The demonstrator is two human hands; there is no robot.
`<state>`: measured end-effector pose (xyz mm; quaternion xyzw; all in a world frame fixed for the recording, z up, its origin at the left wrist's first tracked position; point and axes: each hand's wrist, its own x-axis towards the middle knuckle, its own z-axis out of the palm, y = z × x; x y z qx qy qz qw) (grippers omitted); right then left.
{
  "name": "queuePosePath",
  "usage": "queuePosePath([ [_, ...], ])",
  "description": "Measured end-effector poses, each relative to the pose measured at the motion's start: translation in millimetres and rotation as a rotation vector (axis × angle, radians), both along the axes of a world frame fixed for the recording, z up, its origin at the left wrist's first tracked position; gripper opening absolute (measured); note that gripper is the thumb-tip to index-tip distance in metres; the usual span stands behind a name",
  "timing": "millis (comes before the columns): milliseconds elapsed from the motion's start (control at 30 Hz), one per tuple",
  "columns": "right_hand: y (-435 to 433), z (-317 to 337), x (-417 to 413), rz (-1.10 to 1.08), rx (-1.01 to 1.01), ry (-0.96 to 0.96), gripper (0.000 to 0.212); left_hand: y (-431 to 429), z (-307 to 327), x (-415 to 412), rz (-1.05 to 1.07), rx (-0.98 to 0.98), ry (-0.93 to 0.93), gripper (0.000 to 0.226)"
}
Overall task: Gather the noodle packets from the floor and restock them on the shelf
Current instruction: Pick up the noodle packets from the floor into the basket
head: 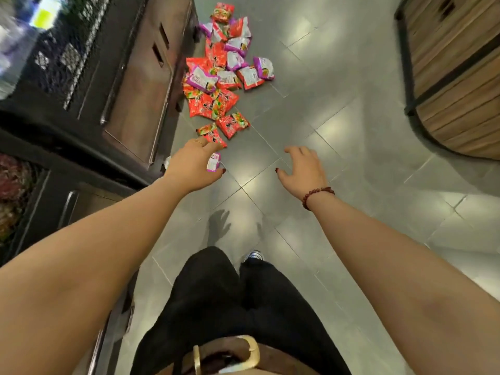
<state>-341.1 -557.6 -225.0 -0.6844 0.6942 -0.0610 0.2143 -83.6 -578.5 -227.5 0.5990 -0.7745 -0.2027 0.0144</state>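
Note:
Several red and purple noodle packets (pixel 220 74) lie heaped on the grey floor tiles beside the dark shelf unit (pixel 140 77). My left hand (pixel 194 165) reaches out over the near end of the heap with its fingers loosely spread. A purple packet (pixel 213 162) shows between its thumb and fingers, partly hidden by the hand, and it looks to lie on the floor. A red packet (pixel 212 135) sits just beyond the fingertips. My right hand (pixel 303 169) hangs open over bare tiles to the right and holds nothing.
The shelf unit runs along the left, with stocked goods (pixel 10 182) on its lower levels. A wooden slatted display (pixel 457 77) stands at the right. My legs in black trousers (pixel 232 299) are below me, and open floor (pixel 338 125) lies between.

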Motion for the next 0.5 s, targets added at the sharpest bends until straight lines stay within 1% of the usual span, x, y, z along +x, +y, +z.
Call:
queuePosePath([
  [133,-69.5,-2.7,1.8,0.035,0.016,0.008,0.050,-67.4,1.2,-1.6,0.000,-0.031,-0.005,0.055],
  [233,-127.4,-6.3,3.5,0.042,0.004,0.037,0.050,-125.1,-1.9,2.2,0.018,-0.031,0.032,0.058],
  [367,-208.5,-3.5,5.5,0.011,-0.007,0.053,0.050,-208.8,-6.5,8.9,-0.008,-0.036,0.070,0.056],
  [500,-280.1,1.0,9.3,-0.013,-0.020,0.051,0.051,-286.9,-1.3,14.6,-0.048,-0.034,0.050,0.057],
])
